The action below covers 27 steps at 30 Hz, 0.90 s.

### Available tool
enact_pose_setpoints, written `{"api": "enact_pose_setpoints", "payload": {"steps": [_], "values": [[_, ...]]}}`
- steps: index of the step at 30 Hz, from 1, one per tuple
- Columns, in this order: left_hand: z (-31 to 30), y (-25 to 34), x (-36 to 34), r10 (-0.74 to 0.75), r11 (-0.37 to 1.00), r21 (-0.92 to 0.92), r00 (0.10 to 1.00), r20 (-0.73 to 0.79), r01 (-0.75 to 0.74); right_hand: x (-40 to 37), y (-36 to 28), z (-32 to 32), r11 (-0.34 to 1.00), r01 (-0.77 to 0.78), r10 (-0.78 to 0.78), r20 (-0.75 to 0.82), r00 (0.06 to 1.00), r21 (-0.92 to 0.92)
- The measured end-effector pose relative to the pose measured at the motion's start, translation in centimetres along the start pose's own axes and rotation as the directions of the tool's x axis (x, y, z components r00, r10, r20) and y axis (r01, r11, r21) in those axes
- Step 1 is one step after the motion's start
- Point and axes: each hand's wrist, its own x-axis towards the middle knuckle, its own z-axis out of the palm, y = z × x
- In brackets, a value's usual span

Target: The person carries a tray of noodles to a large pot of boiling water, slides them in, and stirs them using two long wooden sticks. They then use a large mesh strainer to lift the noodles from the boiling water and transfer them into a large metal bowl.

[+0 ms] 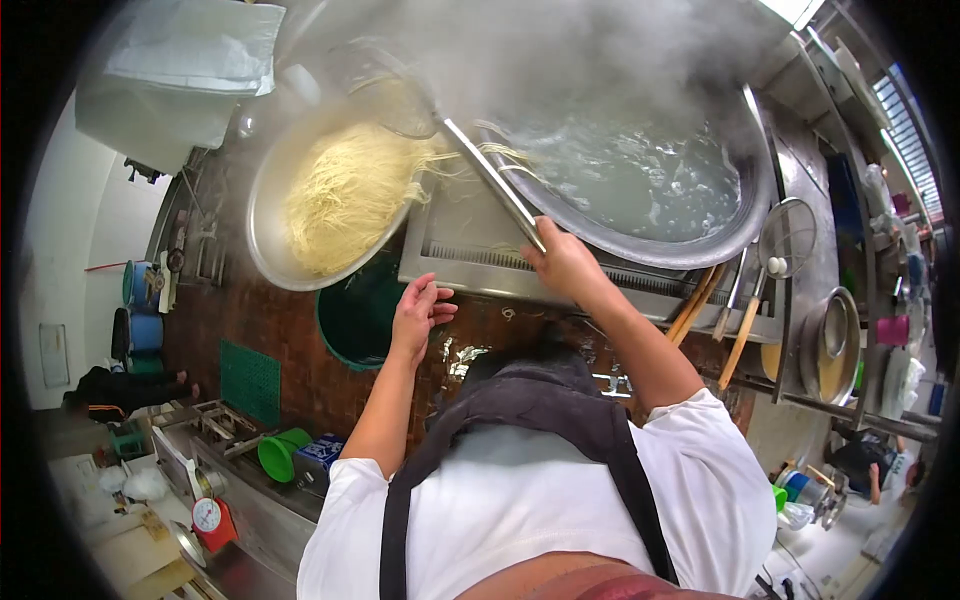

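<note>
My right hand (563,262) is closed round the metal handle of a long wire skimmer (490,182). The skimmer's head reaches over a large metal bowl (262,255), and steam blurs its far end. Pale yellow noodles (345,195) are heaped in the bowl. A few strands trail over its rim toward a wide pot (640,250) of bubbling, cloudy water. Holding nothing, my left hand (420,315) hovers in front of the metal stove edge, its fingers apart and slightly bent.
A dark green tub (345,320) stands below the bowl. Wooden sticks (697,300) and a wooden-handled mesh strainer (787,238) lie right of the pot. Thick steam covers the back. A red scale (212,520) sits lower left. Other people are at both sides.
</note>
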Motion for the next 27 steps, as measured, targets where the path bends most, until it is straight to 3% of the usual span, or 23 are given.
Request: {"api": "enact_pose_setpoints", "payload": {"steps": [3, 7, 11, 13, 16, 17, 18, 19, 21, 22, 23, 24, 27], "values": [[-2.2, -0.9, -1.6, -0.025, 1.0, -0.012, 0.998, -0.063, 0.025, -2.7, -0.4, 3.6, 0.991, 0.094, -0.094, 0.005, 0.996, -0.099], [-3.6, -2.2, -2.6, -0.053, 0.998, -0.042, 0.996, -0.077, 0.05, -2.8, 6.0, 8.2, 0.973, 0.065, -0.055, 0.051, 0.997, -0.223], [-3.6, -1.8, -2.3, -0.045, 0.998, -0.038, 0.995, -0.092, 0.042, -1.7, 7.8, 5.6, 0.994, 0.031, -0.045, -0.137, 0.99, -0.105], [-3.7, -1.7, -1.8, -0.043, 0.998, -0.039, 0.994, -0.098, 0.04, 0.0, 11.1, 3.5, 0.992, -0.023, -0.02, -0.334, 0.942, -0.125], [-2.1, -1.5, -1.4, -0.08, 0.997, -0.025, 0.991, -0.105, 0.078, 2.6, 15.4, -4.9, 0.917, -0.366, 0.228, -0.541, 0.809, -0.16], [-1.5, -1.5, -1.1, -0.09, 0.996, -0.013, 0.991, -0.096, 0.09, 3.6, 21.0, -7.7, 0.921, -0.286, 0.069, -0.61, 0.79, -0.266], [-0.8, -1.6, -0.6, -0.101, 0.995, -0.001, 0.991, -0.088, 0.101, 3.8, 22.2, -11.9, 0.922, -0.268, 0.026, -0.646, 0.763, -0.278], [-0.2, -1.7, -0.3, -0.116, 0.993, 0.011, 0.99, -0.084, 0.117, 4.2, 23.6, -15.3, 0.855, -0.408, 0.089, -0.683, 0.725, -0.322], [1.2, -1.9, 0.6, -0.113, 0.993, 0.009, 0.991, -0.075, 0.114, 5.8, 31.0, -21.2, 0.788, -0.557, 0.29, -0.637, 0.714, -0.265], [1.8, -1.9, 1.0, -0.111, 0.994, 0.009, 0.991, -0.071, 0.112, 7.2, 36.2, -23.7, 0.705, -0.653, 0.378, -0.632, 0.677, -0.277], [2.5, -1.8, 1.6, -0.094, 0.995, 0.015, 0.994, -0.06, 0.095, 7.2, 37.5, -25.5, 0.643, -0.724, 0.455, -0.635, 0.624, -0.251], [3.2, -1.4, 2.2, -0.077, 0.997, 0.022, 0.996, -0.049, 0.078, 6.5, 37.5, -26.9, 0.601, -0.751, 0.53, -0.566, 0.631, -0.274], [4.9, 0.2, 4.6, 0.003, 1.0, 0.007, 1.0, -0.008, -0.003, 4.5, 43.8, -28.1, 0.624, -0.703, 0.533, -0.471, 0.703, -0.342]]}}
